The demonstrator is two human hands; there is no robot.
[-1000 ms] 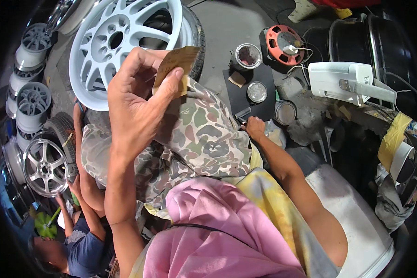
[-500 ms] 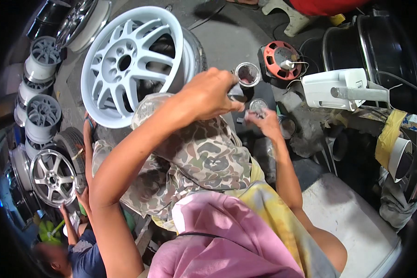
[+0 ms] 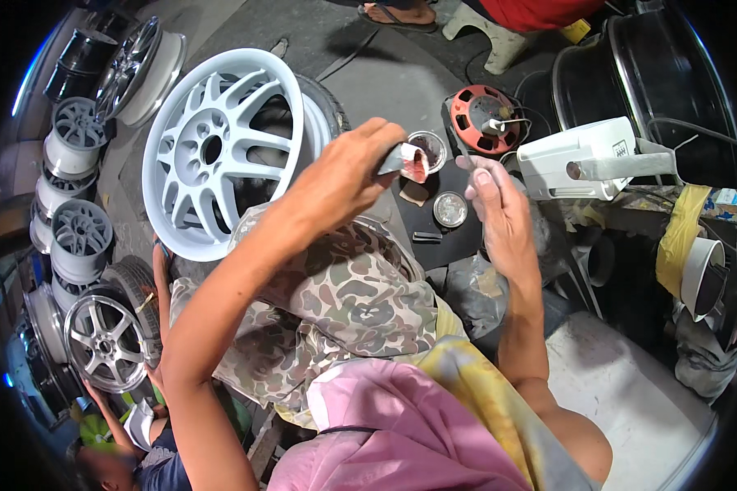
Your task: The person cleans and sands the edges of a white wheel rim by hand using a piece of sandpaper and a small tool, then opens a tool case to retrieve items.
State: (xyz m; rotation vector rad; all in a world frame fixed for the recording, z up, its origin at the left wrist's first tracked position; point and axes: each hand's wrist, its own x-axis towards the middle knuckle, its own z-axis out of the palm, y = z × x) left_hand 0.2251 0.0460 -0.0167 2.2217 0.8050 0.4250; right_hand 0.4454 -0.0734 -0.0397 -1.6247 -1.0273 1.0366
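My left hand [image 3: 356,168] is closed on a small grey spreader [image 3: 391,160], its far end smeared with white and red paste. Fingers pinched and pointing up, my right hand [image 3: 504,213] holds a thin dark piece [image 3: 464,163] whose kind I cannot make out. Just behind the spreader stands an open tin [image 3: 427,147] with a dark, stained inside. A second round tin [image 3: 449,210] lies between my hands, nearer to me, beside a small metal piece [image 3: 427,237]. Left of my left hand, a pale wheel rim [image 3: 221,155] leans tilted against a tyre.
A red round device [image 3: 485,119] with a white plug sits beyond my right hand. Right of it are a white box-like appliance [image 3: 577,159] and black drums [image 3: 622,74]. Rims [image 3: 80,151] are stacked at the left. Another person's hands touch a silver wheel [image 3: 106,340]; someone's foot shows at the top.
My hands have drawn apart: the right has risen up and right, away from the tins. The left has turned, showing the smeared end of the spreader. The whole view has shifted slightly.
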